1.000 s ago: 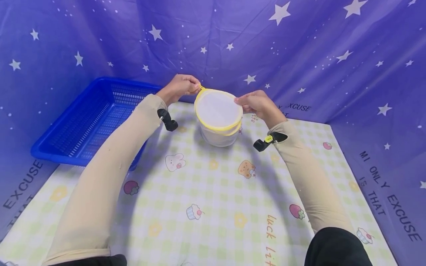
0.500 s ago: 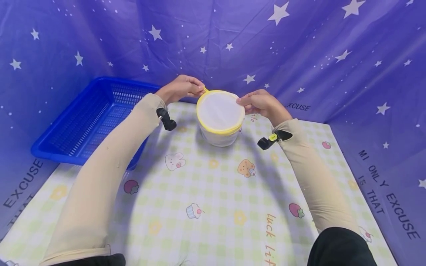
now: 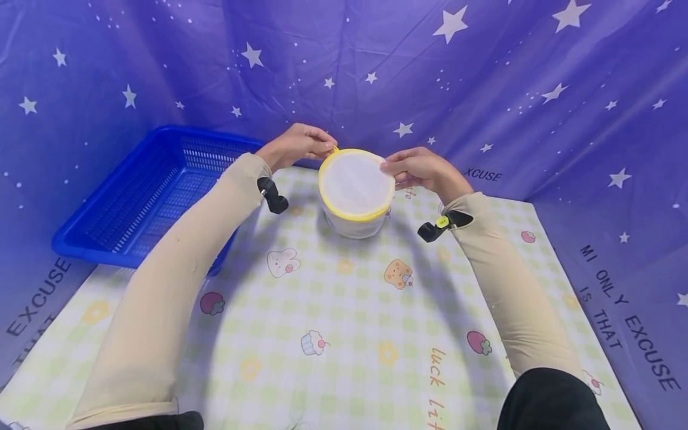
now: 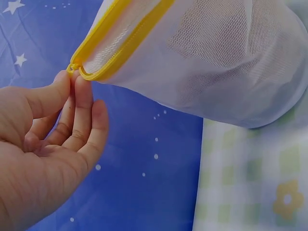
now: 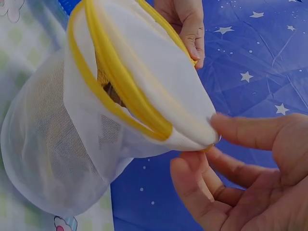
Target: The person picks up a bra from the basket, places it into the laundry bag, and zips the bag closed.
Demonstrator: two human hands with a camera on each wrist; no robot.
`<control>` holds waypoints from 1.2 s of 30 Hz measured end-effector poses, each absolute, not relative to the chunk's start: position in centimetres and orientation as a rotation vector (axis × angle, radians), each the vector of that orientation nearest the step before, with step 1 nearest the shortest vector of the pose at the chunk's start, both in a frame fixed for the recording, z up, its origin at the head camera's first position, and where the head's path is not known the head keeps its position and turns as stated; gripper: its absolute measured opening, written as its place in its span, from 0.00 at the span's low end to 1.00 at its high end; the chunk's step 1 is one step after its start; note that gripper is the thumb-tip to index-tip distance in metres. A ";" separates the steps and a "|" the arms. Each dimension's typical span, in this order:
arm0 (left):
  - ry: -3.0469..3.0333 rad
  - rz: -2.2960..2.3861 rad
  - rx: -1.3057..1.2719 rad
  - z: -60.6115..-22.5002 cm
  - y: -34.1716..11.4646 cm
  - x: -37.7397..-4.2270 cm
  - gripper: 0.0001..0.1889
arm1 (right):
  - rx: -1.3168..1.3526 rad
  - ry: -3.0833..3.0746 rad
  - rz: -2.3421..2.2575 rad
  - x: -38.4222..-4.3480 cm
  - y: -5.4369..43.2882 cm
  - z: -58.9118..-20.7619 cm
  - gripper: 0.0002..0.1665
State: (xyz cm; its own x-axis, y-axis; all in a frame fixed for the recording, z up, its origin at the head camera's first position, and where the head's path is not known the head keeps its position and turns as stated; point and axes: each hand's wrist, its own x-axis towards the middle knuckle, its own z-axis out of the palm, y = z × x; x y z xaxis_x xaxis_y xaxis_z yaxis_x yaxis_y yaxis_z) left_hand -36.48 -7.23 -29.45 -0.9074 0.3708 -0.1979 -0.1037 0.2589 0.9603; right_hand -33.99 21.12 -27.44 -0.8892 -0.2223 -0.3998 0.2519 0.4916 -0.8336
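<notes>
A round white mesh laundry bag (image 3: 357, 184) with yellow zipper trim stands at the back of the table, its flat lid facing up. My left hand (image 3: 298, 145) pinches the small yellow zipper pull (image 4: 71, 68) at the bag's left rear edge, the other fingers loosely bent. On the opposite side my right hand (image 3: 424, 170) pinches the lid's edge between thumb and fingers. In the right wrist view the yellow zipper band (image 5: 130, 96) is parted along one stretch, and something dark shows through the gap. What lies inside is unclear.
A blue perforated plastic basket (image 3: 177, 197) stands at the back left, beside my left forearm. The checked tablecloth (image 3: 344, 310) covers the table. A purple-blue star-printed curtain (image 3: 333, 54) hangs close behind the bag and along both sides.
The bag's top and both hands have shifted slightly to the right. The gap between the lid and the lower yellow band looks narrower in the head view. Both hands keep their pinch.
</notes>
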 end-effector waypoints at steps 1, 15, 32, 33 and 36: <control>2.150 1.694 0.249 -29.5 -7.1 -36.5 0.19 | 0.023 2.289 -1.369 -34.1 21.1 -27.4 0.30; 2.099 1.723 0.375 -28.9 -4.6 -36.0 0.17 | -0.040 2.508 -1.184 -34.4 20.1 -26.1 0.22; 2.191 1.769 0.211 -29.5 -4.0 -36.5 0.12 | 0.085 2.554 -1.189 -34.7 19.4 -26.4 0.20; 2.200 1.765 0.196 -29.6 -3.9 -36.5 0.11 | 0.098 2.556 -1.192 -34.7 19.3 -26.4 0.20; 2.213 1.763 0.154 -29.7 -4.0 -36.7 0.10 | 0.132 2.557 -1.189 -34.8 19.2 -26.5 0.20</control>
